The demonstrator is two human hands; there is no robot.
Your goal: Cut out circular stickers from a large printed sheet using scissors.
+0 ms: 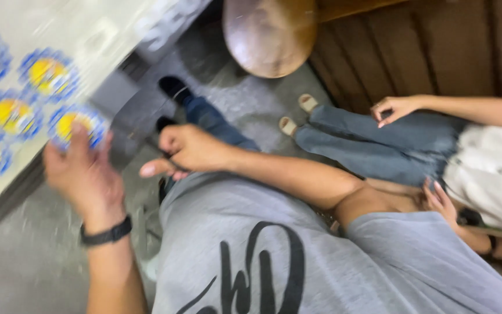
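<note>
Round sticker (pixel 75 125): a blue-rimmed, yellow-centred disc is seen at the near edge of the pale table (pixel 88 35), just above the left hand's fingertips; whether it is touched cannot be told through the blur.
Axis and facing: being round, no long axis is shown by the disc; it is laid flat, face up toward the camera.
Neighbouring stickers (pixel 13 113): several like discs are set in loose rows on the same surface, apart from one another, presumably so that each can be picked singly.
Left hand (pixel 85 174): it is raised palm-up beside the table edge, fingers spread apart, nothing clamped; a black wristband (pixel 106 234) is worn.
Right hand (pixel 184 152): it is held loosely curled before the grey shirt (pixel 251 244), thumb extended; whether anything small is gripped cannot be told.
Other person: a seated figure in jeans (pixel 379 148) is placed at the right, one hand (pixel 393 109) rested on the knee.
Background: a rounded wooden stool (pixel 269 35) is seen above the grey floor (pixel 24 267).
</note>
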